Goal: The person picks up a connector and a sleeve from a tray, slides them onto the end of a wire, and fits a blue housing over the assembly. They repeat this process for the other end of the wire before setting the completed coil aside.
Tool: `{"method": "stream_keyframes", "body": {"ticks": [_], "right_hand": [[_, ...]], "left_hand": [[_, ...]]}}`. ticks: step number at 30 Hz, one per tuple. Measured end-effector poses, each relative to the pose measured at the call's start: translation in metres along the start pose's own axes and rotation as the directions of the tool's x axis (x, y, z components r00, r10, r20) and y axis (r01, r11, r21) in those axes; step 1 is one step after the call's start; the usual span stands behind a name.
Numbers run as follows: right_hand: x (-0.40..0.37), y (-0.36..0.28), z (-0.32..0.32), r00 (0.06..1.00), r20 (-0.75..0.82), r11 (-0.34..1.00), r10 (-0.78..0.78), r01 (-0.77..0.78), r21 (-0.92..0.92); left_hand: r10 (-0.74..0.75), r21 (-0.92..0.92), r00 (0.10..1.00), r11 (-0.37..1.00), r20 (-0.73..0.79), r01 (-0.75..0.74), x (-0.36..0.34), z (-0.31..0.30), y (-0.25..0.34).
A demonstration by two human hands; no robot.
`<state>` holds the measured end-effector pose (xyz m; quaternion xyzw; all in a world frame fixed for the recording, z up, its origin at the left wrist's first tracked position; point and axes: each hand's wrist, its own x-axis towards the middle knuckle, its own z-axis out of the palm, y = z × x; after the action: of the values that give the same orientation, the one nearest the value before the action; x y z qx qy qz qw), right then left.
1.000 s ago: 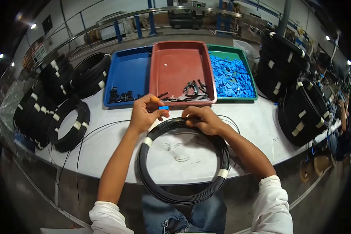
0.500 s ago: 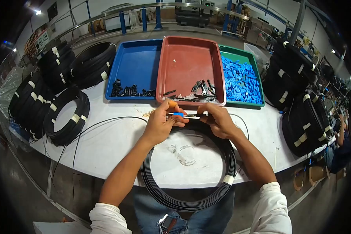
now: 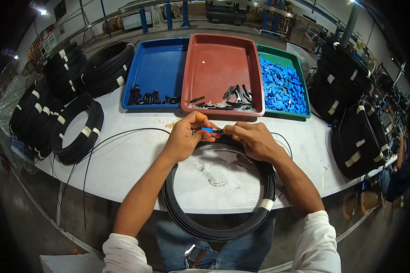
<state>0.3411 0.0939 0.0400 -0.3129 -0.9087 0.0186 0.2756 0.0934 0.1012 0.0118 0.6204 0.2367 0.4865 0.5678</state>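
My left hand (image 3: 185, 136) pinches a small blue connector piece (image 3: 207, 130) between thumb and fingers. Close on its right, my right hand (image 3: 254, 140) is closed on a thin black cable end (image 3: 218, 131) that meets the blue piece; the fingers hide part of it. Beneath both hands lies a coil of black cable (image 3: 171, 200) with a white tape band, reaching over the table's front edge.
Behind the hands stand a blue tray (image 3: 157, 59) with black parts, a red tray (image 3: 221, 59) with black pieces, and a green tray (image 3: 307, 102) of blue pieces. Taped black coils (image 3: 98, 119) flank the white table (image 3: 123, 177), with more coils (image 3: 357, 141) at right.
My right fingers have moved left, nearer the blue piece, and less of the black cable end shows between the hands. The whole view has shifted slightly.
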Motion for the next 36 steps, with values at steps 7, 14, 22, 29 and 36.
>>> {"method": "stream_keyframes", "body": {"ticks": [7, 14, 22, 29, 36], "right_hand": [[0.004, -0.006, -0.003, 0.995, 0.101, 0.999, 0.022, -0.019, -0.034], [0.004, -0.003, -0.002, 0.992, 0.112, 0.997, 0.065, -0.07, 0.043], [0.005, -0.005, -0.005, 0.992, 0.124, 0.998, 0.035, -0.041, 0.042], [-0.002, 0.0, 0.0, 0.999, -0.006, 0.995, 0.049, -0.048, 0.088], [-0.005, 0.001, -0.002, 0.952, -0.205, 0.91, 0.228, -0.133, 0.393]], "left_hand": [[-0.029, 0.057, 1.0, 0.998, -0.005, 0.03, 0.0, -0.005, -0.001], [-0.061, 0.027, 0.996, 0.998, -0.069, 0.063, 0.0, 0.004, 0.009], [-0.081, 0.022, 0.994, 0.996, -0.068, 0.083, 0.0, 0.002, 0.01], [-0.104, 0.007, 0.987, 0.994, -0.119, 0.106, 0.0, 0.005, 0.015], [0.193, 0.311, 0.959, 0.943, -0.206, -0.123, -0.006, 0.006, 0.012]]}}
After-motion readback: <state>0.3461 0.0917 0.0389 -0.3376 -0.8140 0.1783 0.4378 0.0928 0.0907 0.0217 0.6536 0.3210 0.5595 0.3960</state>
